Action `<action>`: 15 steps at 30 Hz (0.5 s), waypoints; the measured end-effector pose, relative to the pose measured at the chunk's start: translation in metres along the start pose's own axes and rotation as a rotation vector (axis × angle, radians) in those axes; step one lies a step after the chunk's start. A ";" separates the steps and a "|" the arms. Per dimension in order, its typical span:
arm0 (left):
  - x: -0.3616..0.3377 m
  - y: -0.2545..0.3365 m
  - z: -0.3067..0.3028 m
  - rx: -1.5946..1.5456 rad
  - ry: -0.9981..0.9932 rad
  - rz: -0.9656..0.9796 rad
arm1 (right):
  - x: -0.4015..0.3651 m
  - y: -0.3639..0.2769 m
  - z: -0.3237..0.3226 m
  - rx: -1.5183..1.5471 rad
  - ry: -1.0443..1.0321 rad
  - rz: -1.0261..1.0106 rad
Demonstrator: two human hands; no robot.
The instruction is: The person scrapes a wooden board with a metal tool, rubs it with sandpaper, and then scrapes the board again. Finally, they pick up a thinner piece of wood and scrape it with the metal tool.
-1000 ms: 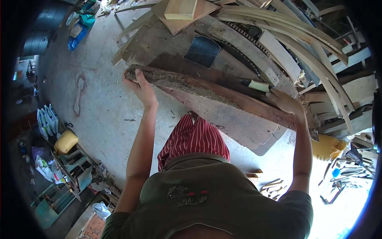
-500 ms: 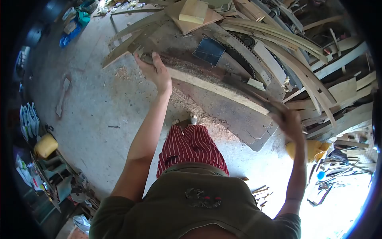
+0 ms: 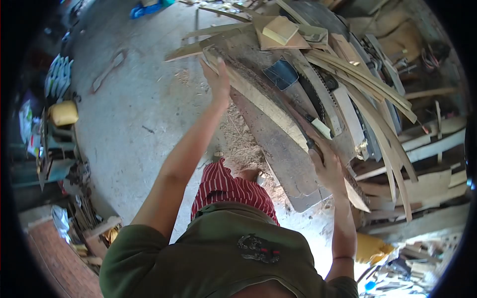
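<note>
A long pale wooden beam with a rough, bark-like dark side lies slantwise over a brown work board. At its far upper-left end, my left hand grips the beam, thumb and fingers on either side. My right hand is closed round a dark handle at the beam's nearer part; a long dark blade, seemingly a saw, runs from it along the beam. Beyond the beam are a dark blue cloth patch and a pale small block.
Curved wooden strips and a toothed band lie at the right. A square board bears a small block. Sawdust covers the floor near my feet. A yellow container stands far left.
The view has turned, so the beam appears steeper. My right hand has come closer along the beam, and the beam's near end now shows beyond it.
</note>
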State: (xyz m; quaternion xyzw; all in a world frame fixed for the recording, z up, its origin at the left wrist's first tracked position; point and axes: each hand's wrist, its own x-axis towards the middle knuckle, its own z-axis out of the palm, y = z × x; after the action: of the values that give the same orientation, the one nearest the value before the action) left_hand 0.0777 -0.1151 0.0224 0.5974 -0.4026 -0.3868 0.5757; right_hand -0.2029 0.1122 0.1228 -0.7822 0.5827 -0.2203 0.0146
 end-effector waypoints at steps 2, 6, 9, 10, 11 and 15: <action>-0.048 -0.003 0.011 -0.069 0.053 -0.069 | -0.004 0.016 -0.014 1.135 -0.536 0.736; -0.163 -0.005 0.035 -0.140 -0.012 -0.179 | -0.024 0.038 -0.019 1.768 -0.560 0.893; -0.212 -0.006 0.047 -0.066 -0.051 -0.171 | -0.024 0.044 -0.020 1.801 -0.553 0.994; -0.221 -0.006 0.051 -0.026 -0.089 -0.127 | -0.022 0.047 -0.021 1.782 -0.556 1.028; -0.226 -0.007 0.055 -0.026 -0.073 -0.129 | -0.020 0.051 -0.022 1.779 -0.575 1.023; -0.232 -0.003 0.059 -0.014 -0.154 -0.115 | -0.005 0.056 -0.021 1.251 -0.699 0.753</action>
State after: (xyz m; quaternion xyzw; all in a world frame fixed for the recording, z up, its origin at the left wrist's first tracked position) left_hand -0.0642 0.0780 0.0164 0.5837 -0.4081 -0.4668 0.5242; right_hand -0.2621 0.1041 0.1247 -0.4043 0.5375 -0.2284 0.7039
